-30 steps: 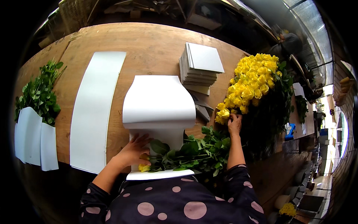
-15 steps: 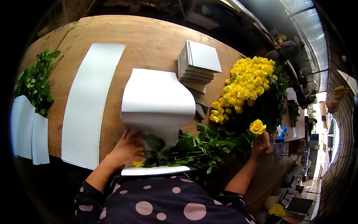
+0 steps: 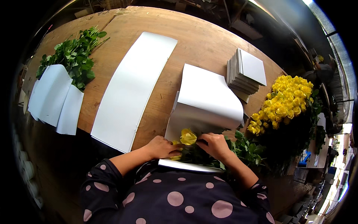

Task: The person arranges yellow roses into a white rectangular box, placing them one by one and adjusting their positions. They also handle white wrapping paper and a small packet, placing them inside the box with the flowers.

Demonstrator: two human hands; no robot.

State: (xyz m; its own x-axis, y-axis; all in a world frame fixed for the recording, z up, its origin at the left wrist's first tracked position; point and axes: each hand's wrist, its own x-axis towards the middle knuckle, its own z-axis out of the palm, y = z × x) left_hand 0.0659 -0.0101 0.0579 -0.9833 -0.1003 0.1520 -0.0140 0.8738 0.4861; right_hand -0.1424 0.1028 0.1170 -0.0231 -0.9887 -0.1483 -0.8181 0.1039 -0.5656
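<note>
Pinching yellow rose (image 3: 188, 137) in right hand (image 3: 215, 145), unclear grip in left hand (image 3: 162, 147), leafy stems (image 3: 82, 65) in white wrapper (image 3: 54, 95), upper left

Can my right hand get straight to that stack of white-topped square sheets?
Probably not directly: the curled white sheet rises between your right hand and the stack, and that hand appears to hold a yellow rose.
</note>
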